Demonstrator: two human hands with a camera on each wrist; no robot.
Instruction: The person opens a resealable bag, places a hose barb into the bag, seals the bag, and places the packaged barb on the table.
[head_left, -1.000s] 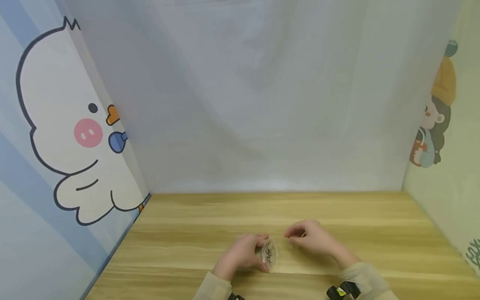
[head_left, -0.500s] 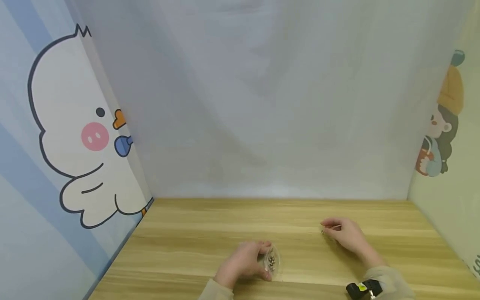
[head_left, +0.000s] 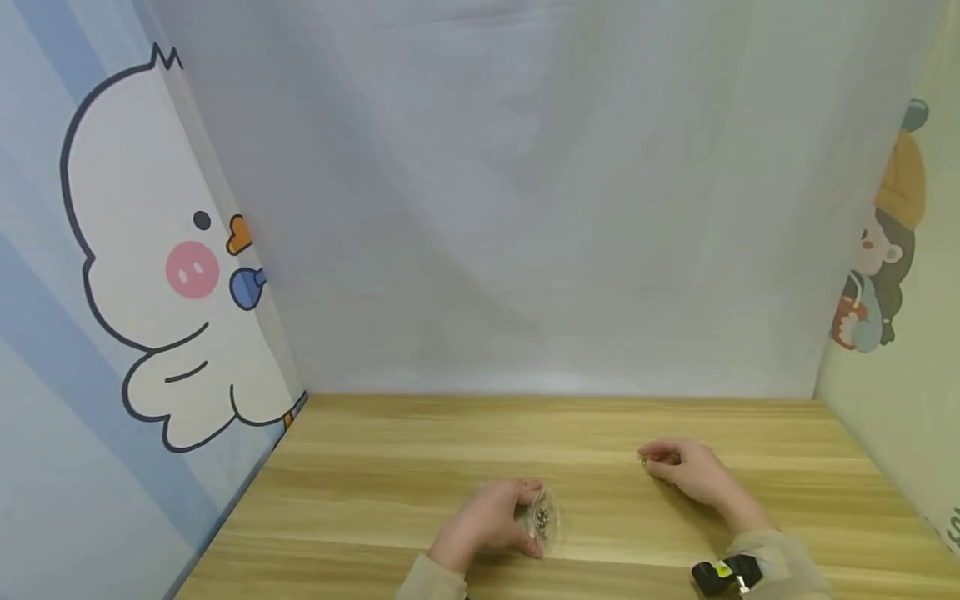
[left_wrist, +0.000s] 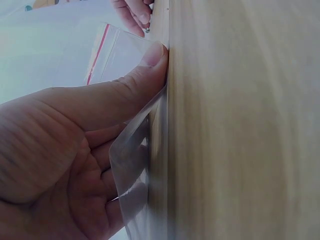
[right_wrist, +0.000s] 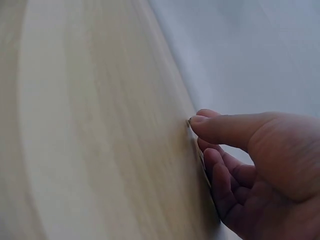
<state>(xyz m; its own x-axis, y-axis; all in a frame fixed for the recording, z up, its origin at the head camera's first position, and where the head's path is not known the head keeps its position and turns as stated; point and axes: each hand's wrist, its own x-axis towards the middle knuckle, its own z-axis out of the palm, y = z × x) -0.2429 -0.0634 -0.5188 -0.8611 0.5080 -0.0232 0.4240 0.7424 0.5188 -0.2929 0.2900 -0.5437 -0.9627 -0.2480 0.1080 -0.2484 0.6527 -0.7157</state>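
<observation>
My left hand [head_left: 487, 518] holds a clear zip bag [head_left: 553, 507] on the table, thumb and fingers at its edges. Inside the bag lie several small metal pieces [head_left: 542, 520], perhaps screws, too small to tell for sure. In the left wrist view the thumb presses the plastic near a red zip line [left_wrist: 98, 54]. To the right of the bag, my right hand [head_left: 693, 473] pinches one small metal piece [head_left: 642, 461] between thumb and forefinger, just over the tabletop. The right wrist view shows the tip of this piece [right_wrist: 189, 121]; its shape is mostly hidden.
The wood-grain table [head_left: 420, 442] runs back to a pale grey curtain [head_left: 525, 208]. A printed panel with a white cartoon bird [head_left: 135, 183] stands on the left, and a pale green panel [head_left: 892, 400] on the right.
My right hand has moved right, away from the bag, with the small metal piece pinched in it, and has barely shifted in the last half second. My left hand still holds the bag.
</observation>
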